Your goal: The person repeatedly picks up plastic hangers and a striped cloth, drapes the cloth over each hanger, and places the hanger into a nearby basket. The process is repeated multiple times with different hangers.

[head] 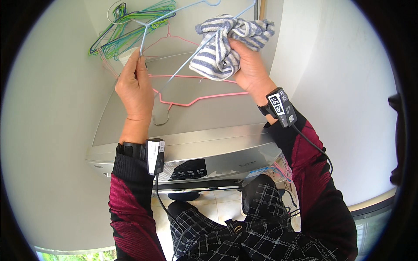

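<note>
My left hand (135, 88) pinches one side of a light-blue clothes hanger (144, 36), whose hook points to the top of the view. The hanger's long thin bar slants up to the right and crosses a blue-and-white striped cloth (204, 67). Bunched and creased, the cloth is gripped by my right hand (249, 70), with its thumb pressed into the folds. Part of the hanger is hidden by the cloth. Below both hands, a pink hanger (212, 96) with a metal hook lies on the grey lid (130, 129) of a Haier washing machine.
Green, blue and teal hangers (130, 32) hang in a bundle at the back left, beside a white container (125, 57). Another pink hanger (168, 35) is behind. Pale walls (339, 98) flank the machine. Pink hangers (283, 171) show low at its right.
</note>
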`<action>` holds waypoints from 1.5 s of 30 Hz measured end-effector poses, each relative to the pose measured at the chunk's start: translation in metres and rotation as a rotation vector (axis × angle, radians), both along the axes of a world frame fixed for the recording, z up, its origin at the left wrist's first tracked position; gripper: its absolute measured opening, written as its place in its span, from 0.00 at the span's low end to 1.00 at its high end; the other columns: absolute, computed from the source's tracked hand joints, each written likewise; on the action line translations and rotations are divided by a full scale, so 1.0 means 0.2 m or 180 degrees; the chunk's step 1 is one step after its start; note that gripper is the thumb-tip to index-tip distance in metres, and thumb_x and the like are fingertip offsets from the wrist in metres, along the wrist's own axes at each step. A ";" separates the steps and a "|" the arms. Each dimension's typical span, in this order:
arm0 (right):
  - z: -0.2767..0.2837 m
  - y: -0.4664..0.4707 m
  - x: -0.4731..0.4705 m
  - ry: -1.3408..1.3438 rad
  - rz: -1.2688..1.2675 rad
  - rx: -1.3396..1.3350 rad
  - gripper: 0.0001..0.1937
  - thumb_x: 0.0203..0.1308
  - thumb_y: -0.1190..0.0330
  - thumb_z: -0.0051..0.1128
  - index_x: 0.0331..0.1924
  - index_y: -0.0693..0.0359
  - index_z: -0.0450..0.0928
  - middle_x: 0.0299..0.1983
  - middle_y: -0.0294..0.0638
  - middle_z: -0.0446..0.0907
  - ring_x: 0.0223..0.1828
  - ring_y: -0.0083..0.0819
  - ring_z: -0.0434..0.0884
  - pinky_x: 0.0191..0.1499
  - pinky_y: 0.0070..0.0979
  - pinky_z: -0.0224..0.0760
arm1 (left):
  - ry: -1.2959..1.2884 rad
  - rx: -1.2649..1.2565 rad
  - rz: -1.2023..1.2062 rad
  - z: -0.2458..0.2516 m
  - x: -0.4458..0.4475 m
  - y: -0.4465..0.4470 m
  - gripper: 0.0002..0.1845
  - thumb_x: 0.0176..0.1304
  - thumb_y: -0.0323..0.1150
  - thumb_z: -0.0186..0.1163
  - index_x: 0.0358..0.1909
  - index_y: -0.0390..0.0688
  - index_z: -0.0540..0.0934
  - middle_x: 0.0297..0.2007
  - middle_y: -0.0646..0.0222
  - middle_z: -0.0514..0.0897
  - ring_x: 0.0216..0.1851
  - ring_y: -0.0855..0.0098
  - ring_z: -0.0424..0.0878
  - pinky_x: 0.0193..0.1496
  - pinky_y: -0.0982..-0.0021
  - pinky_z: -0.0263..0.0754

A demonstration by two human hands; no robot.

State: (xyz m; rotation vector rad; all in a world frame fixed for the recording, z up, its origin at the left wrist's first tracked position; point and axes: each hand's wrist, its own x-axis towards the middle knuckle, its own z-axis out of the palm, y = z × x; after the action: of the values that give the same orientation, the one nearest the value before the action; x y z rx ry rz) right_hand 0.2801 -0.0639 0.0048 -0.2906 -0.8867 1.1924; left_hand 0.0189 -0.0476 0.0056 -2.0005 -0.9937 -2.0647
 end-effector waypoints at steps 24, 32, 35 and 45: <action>-0.06 -0.23 -0.25 -0.4238 0.0011 0.0066 0.32 0.60 0.43 0.69 0.53 0.66 0.83 0.44 0.43 0.87 0.40 0.28 0.85 0.40 0.26 0.81 | -0.0176 0.0208 0.0007 0.01 -0.12 0.08 0.13 0.74 0.30 0.61 0.55 0.38 0.86 0.33 0.65 0.87 0.30 0.79 0.78 0.35 0.73 0.76; -0.01 -0.36 0.14 -0.1763 -0.1766 -0.0622 0.31 0.77 0.44 0.45 0.51 0.70 0.79 0.40 0.48 0.86 0.37 0.33 0.87 0.37 0.25 0.80 | 0.0379 0.0641 -0.0151 0.03 -0.10 -0.02 0.13 0.71 0.25 0.61 0.54 0.40 0.86 0.32 0.63 0.85 0.29 0.73 0.79 0.35 0.72 0.76; 0.08 -0.38 0.30 -0.0820 -0.1001 -0.0507 0.33 0.78 0.42 0.40 0.50 0.70 0.81 0.39 0.49 0.86 0.39 0.35 0.88 0.41 0.27 0.81 | 0.0632 0.0623 -0.0391 0.03 -0.09 -0.08 0.12 0.70 0.25 0.63 0.52 0.42 0.87 0.29 0.64 0.83 0.26 0.72 0.79 0.32 0.71 0.74; 0.14 -0.74 0.26 -0.3212 0.0509 -0.0482 0.22 0.78 0.58 0.48 0.44 0.70 0.87 0.35 0.42 0.84 0.37 0.24 0.80 0.41 0.20 0.72 | 0.1376 0.0674 -0.0320 0.05 -0.03 -0.16 0.11 0.67 0.29 0.66 0.49 0.47 0.89 0.23 0.68 0.75 0.21 0.69 0.75 0.28 0.67 0.71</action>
State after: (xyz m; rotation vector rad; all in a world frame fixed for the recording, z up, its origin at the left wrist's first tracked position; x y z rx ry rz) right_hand 0.3328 -0.2120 0.0327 -1.0114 -1.7086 1.2507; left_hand 0.0124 -0.0788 0.0161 -2.2748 -0.5794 -1.5877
